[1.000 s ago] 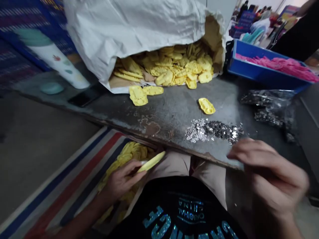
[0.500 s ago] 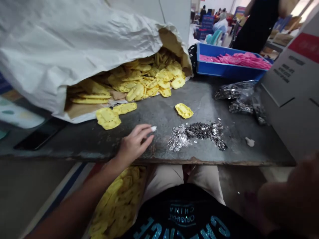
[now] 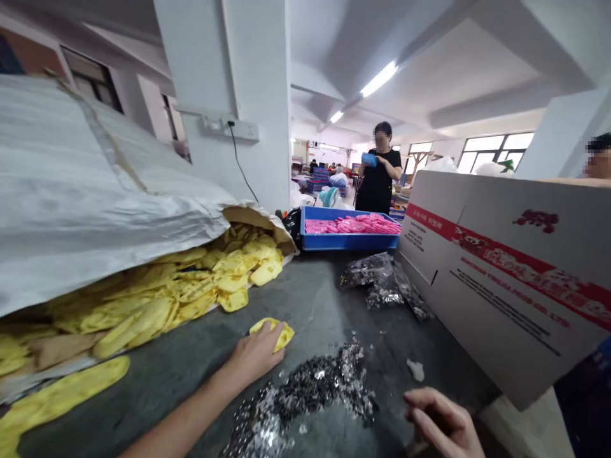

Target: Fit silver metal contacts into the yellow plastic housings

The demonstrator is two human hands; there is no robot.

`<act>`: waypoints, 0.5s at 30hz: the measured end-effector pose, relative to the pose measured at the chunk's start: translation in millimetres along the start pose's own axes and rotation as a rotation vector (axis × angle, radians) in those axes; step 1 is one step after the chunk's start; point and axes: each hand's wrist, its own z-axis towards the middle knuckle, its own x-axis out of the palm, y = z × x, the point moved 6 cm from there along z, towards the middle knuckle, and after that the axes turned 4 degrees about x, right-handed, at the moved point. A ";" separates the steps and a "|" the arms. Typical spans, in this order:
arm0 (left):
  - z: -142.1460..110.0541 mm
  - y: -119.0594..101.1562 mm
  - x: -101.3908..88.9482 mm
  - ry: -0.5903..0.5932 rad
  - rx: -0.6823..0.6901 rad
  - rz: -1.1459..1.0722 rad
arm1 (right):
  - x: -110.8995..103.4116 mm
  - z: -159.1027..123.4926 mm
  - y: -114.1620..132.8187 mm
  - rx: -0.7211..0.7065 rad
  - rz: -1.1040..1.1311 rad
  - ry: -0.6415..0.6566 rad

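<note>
The heap [image 3: 317, 385] of small, shiny metal bits lies on the dark table [image 3: 329, 296] in front of the person. Just beyond the heap, on its left, a single yellow piece [image 3: 285, 339] rests on the table, partly covered by the left hand [image 3: 258, 350]. That hand reaches over with the palm down and the fingers bent across the piece; whether they have closed on it cannot be told. The right hand [image 3: 443, 423] is to the right of the heap, apart from it, with its fingers loosely curled, a gap between thumb and forefinger, and nothing seen in its grasp. A pale scrap [image 3: 415, 370] lies near that hand, also right of the heap. Beyond the heap sits a clear bag [image 3: 377, 273] of similar bits, and farther beyond, a blue tray [image 3: 351, 242] of pink pieces [image 3: 353, 224]. A carton [image 3: 477, 267] stands to the right of the heap. Off to its left, a white sack [image 3: 119, 229] lies with yellow pieces [image 3: 191, 286] showing at its mouth. Well beyond the heap, a co-worker [image 3: 382, 184] in black stands with a blue thing [image 3: 368, 159] in hand.
</note>
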 end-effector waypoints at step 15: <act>-197.4 -69.1 17.1 -0.034 -0.690 -1.319 | 151.0 -9.3 3.6 -0.088 0.106 0.445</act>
